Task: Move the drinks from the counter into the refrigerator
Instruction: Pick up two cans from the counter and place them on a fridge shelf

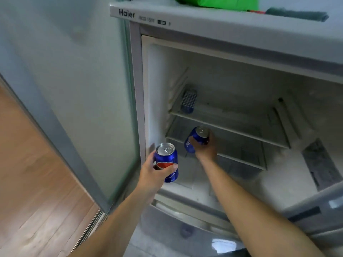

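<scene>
Right hand [205,148] fingers clamped round tilted can [194,140], centre frame, inside fridge [204,52], just over lower shelf [241,154]. Left hand [157,173] fingers wrapped round second can [168,160], upright, left of centre, outside at fridge's front edge. Placing step under way, by the look. Next: stand right can upright on shelf, release, then bring in left can beside it. Counter out of frame.

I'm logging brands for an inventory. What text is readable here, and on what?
"Haier": top front strip of the refrigerator.
Model code beside it: too blurred to read.
Right-hand can: white letters, partly hidden by the right hand, unreadable.
Left-hand can, in the left hand: logo only, no legible words.
</scene>
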Demonstrator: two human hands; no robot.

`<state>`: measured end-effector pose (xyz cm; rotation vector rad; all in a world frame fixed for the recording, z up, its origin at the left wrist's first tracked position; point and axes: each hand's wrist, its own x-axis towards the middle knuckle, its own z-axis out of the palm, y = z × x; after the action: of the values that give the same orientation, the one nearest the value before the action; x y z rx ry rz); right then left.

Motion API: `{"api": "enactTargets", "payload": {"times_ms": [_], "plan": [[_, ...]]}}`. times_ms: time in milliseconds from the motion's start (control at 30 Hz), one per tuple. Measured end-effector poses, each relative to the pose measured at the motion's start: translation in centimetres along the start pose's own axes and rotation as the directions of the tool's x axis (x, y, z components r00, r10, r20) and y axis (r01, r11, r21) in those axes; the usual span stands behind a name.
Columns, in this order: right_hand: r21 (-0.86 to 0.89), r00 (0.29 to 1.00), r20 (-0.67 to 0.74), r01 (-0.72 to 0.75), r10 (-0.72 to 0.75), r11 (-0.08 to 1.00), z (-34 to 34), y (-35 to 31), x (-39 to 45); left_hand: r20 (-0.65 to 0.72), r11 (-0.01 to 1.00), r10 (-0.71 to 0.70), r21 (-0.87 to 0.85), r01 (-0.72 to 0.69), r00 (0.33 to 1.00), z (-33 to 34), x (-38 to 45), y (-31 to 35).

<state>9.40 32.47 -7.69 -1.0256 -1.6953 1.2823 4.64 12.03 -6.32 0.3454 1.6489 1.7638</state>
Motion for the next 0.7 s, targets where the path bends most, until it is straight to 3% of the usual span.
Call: {"api": "enactTargets", "payload": {"times_ms": [267,400,500,633,700], "plan": [[0.041,0.996,0.059,0.058,-0.06,0.997,5.2,-0.7,6.6,0.0,0.999,-0.02,0.03,0.02,1.0,0.8,2.4,0.3],[-0.056,0.997,0.052,0.055,-0.052,0.997,7.0,-0.9,9.6,-0.01,0.998,-0.019,0.065,0.02,1.0,1.3,3.0,0.7],[-0.23,0.999,0.044,0.022,-0.012,0.973,7.5,-0.5,10.7,-0.016,0.998,-0.006,0.063,0.007,1.0,1.4,3.2,1.3],[-0.096,0.999,-0.016,-0.03,0.028,0.995,8.1,-0.2,11.0,-0.023,0.999,0.0,0.046,0.001,1.0,1.9,3.1,1.5],[-0.108,0.999,0.024,-0.043,0.046,0.993,8.2,0.4,11.5,-0.023,0.999,0.006,0.037,-0.005,1.0,2.0,3.3,1.4]]}}
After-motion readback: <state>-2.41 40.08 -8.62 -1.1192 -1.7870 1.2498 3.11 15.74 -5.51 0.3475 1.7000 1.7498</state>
